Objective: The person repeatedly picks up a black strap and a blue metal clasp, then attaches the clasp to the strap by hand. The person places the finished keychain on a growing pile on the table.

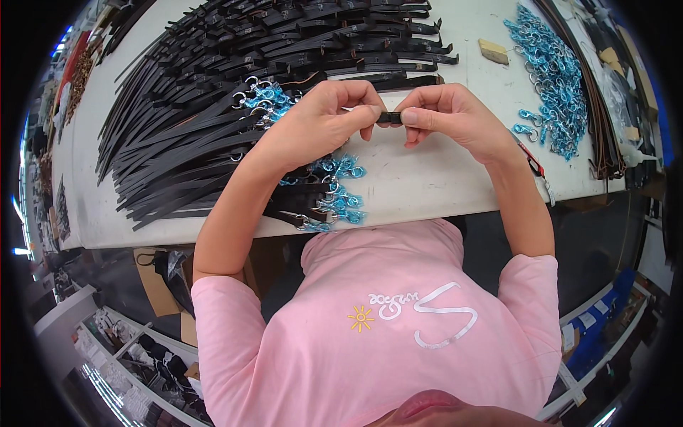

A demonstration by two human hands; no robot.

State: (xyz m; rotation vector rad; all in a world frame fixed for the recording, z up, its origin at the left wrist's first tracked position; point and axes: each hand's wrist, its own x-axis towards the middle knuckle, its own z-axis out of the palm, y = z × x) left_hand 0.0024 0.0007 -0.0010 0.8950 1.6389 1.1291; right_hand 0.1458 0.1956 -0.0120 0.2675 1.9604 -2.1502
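Above the white table [420, 181], both hands meet at a short black strap piece [389, 118]. My left hand [327, 114] pinches its left end between thumb and fingers. At the other end, my right hand [455, 117] grips it the same way. Most of the piece is hidden by the fingers. Under and beside my left forearm lies a bundle of black straps [171, 171], with metal hooks in blue film [341, 167] at their right ends. Just beyond my left hand is a larger stack of black straps [306, 43].
A heap of blue-wrapped metal hooks [548, 78] lies at the right. Near the far side sits a small yellowish block [493, 51]. A red-and-black tool [533, 167] rests beside my right wrist. Long brown straps [608, 146] hang over the table's right end.
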